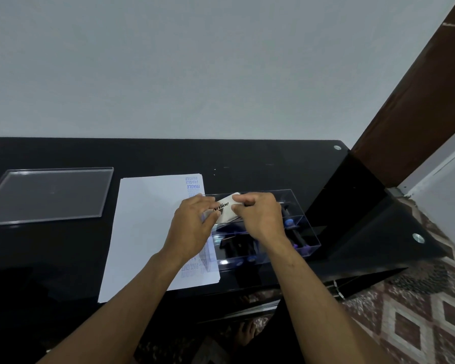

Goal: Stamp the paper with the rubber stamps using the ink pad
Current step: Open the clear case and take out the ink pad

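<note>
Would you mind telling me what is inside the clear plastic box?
The clear plastic box holds dark rubber stamps with purple-blue knobs. Both hands and the Artline ink pad hide its left compartments.

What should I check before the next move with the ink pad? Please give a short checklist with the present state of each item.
1. Both hands hold the ink pad: ok. The left hand and the right hand grip it over the clear box.
2. Ink pad lid open: cannot tell; fingers cover its edges.
3. Paper lies flat on the table: ok.
4. Free space on the paper: ok; blue prints only along its right edge.
5. Stamps within reach: ok, inside the box.
6. Box lid out of the way: ok, left of the paper.
</note>
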`<state>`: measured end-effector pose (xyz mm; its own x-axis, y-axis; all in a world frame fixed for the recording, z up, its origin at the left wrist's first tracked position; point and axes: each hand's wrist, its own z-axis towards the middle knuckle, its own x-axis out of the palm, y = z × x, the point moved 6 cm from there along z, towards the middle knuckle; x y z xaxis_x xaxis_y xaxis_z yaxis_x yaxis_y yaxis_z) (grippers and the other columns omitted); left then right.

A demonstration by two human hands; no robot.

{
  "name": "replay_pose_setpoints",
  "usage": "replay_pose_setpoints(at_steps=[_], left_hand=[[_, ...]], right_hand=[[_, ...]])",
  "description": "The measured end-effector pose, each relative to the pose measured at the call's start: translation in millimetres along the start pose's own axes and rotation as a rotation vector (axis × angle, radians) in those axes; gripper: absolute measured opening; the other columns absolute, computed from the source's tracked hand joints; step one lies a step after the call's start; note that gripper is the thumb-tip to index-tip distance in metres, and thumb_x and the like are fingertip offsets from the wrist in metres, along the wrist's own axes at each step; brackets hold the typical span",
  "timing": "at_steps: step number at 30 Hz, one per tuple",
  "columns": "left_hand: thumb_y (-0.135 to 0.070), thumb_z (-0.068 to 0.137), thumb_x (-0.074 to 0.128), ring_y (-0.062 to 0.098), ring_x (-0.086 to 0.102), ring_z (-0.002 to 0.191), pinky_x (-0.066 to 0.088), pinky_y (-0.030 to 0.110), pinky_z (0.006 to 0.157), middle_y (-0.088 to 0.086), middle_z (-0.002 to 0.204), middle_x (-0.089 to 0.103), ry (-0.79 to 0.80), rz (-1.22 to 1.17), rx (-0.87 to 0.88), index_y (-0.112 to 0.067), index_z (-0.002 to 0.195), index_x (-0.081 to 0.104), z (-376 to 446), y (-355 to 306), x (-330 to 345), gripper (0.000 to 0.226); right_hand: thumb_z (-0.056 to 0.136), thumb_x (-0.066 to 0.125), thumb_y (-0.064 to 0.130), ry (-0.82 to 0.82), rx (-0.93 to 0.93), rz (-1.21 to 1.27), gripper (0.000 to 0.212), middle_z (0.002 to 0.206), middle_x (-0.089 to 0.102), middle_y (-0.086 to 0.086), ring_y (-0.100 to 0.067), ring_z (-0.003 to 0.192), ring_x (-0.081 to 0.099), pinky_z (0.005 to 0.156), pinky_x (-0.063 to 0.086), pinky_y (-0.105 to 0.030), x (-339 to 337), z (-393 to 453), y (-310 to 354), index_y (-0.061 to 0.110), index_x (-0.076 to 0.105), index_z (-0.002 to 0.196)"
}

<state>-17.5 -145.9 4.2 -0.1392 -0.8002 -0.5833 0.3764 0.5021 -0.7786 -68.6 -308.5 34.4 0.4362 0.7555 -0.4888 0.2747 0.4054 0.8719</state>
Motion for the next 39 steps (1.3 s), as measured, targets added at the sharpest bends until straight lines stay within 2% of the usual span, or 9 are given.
replay_pose_setpoints(at_steps=[3, 8, 10, 13, 19, 27, 34, 37, 39], left_hand=[[-0.028, 0.093, 0.07, 0.011, 0.053, 0.117, 0.041, 0.013, 0.088, -0.007, 0.126, 0.064, -0.107, -0.037, -0.086, -0.019, 0.12, 0.072, -0.3, -5.4, -6.2, 0.028], [-0.035, 0.097, 0.064, 0.015, 0.058, 0.106, 0.036, 0.003, 0.066, 0.0, 0.121, 0.061, -0.228, -0.097, -0.261, -0.019, 0.13, 0.066, -0.7, -15.2, -12.3, 0.037], [-0.031, 0.097, 0.064, 0.013, 0.062, 0.099, 0.046, 0.009, 0.071, 0.001, 0.12, 0.067, -0.224, -0.211, -0.348, -0.016, 0.131, 0.065, -0.5, -13.3, -14.7, 0.037], [-0.023, 0.096, 0.067, 0.021, 0.07, 0.098, 0.062, 0.033, 0.081, 0.005, 0.12, 0.071, -0.23, -0.475, -0.488, -0.011, 0.124, 0.068, -3.5, -2.4, -19.6, 0.031], [-0.019, 0.093, 0.071, 0.024, 0.072, 0.087, 0.064, 0.035, 0.075, 0.004, 0.11, 0.073, -0.316, -0.613, -0.585, -0.012, 0.111, 0.07, -25.7, 20.8, -52.7, 0.019], [-0.013, 0.091, 0.074, 0.018, 0.072, 0.072, 0.058, 0.027, 0.062, 0.002, 0.094, 0.075, -0.493, -0.632, -0.649, -0.012, 0.106, 0.075, -65.0, 86.8, -124.8, 0.015], [-0.014, 0.091, 0.073, 0.018, 0.075, 0.078, 0.06, 0.032, 0.068, -0.001, 0.088, 0.078, -0.605, -0.594, -0.687, -0.017, 0.096, 0.078, -104.2, 143.6, -190.1, 0.007], [-0.016, 0.09, 0.074, 0.02, 0.075, 0.078, 0.06, 0.033, 0.068, -0.001, 0.085, 0.077, -0.653, -0.54, -0.713, -0.017, 0.092, 0.078, -121.5, 168.9, -214.7, 0.004], [-0.018, 0.089, 0.075, 0.02, 0.075, 0.079, 0.059, 0.033, 0.068, -0.002, 0.084, 0.077, -0.669, -0.494, -0.723, -0.019, 0.092, 0.078, -129.6, 184.4, -228.0, 0.004]], right_hand=[[0.084, 0.073, 0.007, -0.059, 0.074, 0.181, 0.02, 0.096, 0.074, 0.009, -0.006, 0.086, 0.07, 0.08, 0.059, -0.027, -6.6, 2.2, -5.1, 0.019, 0.077, 0.099], [0.084, 0.07, -0.001, -0.105, 0.16, 0.466, 0.027, 0.097, 0.075, 0.0, -0.015, 0.089, 0.072, 0.074, 0.058, -0.026, -12.3, -2.1, -11.8, 0.016, 0.075, 0.104], [0.083, 0.071, -0.001, -0.109, 0.179, 0.52, 0.034, 0.1, 0.074, -0.001, -0.016, 0.091, 0.072, 0.076, 0.058, -0.028, -12.8, -5.2, -12.2, 0.014, 0.07, 0.114], [0.083, 0.073, 0.004, -0.088, 0.176, 0.521, 0.031, 0.097, 0.075, 0.002, -0.013, 0.088, 0.07, 0.077, 0.058, -0.028, -9.8, -11.2, -6.9, 0.013, 0.07, 0.113], [0.085, 0.072, 0.005, 0.048, 0.079, 0.485, 0.023, 0.083, 0.076, 0.012, -0.003, 0.074, 0.071, 0.058, 0.05, -0.015, 24.4, -27.7, 20.8, 0.028, 0.073, 0.086], [0.074, 0.084, 0.015, 0.161, 0.039, 0.357, 0.025, 0.078, 0.073, 0.006, -0.014, 0.078, 0.071, 0.067, 0.057, -0.03, 107.3, -51.4, 50.4, 0.027, 0.069, 0.091], [0.078, 0.081, 0.023, 0.354, -0.044, 0.244, 0.045, 0.09, 0.073, 0.009, -0.012, 0.081, 0.071, 0.076, 0.061, -0.04, 186.6, -85.8, 84.3, 0.024, 0.067, 0.12], [0.077, 0.082, 0.017, 0.474, -0.09, 0.226, 0.032, 0.084, 0.074, 0.012, -0.009, 0.078, 0.071, 0.072, 0.06, -0.032, 217.5, -102.0, 95.1, 0.038, 0.069, 0.097], [0.076, 0.082, 0.012, 0.566, -0.123, 0.201, 0.037, 0.082, 0.073, 0.015, -0.007, 0.077, 0.071, 0.065, 0.057, -0.025, 235.7, -112.7, 101.7, 0.043, 0.065, 0.086]])
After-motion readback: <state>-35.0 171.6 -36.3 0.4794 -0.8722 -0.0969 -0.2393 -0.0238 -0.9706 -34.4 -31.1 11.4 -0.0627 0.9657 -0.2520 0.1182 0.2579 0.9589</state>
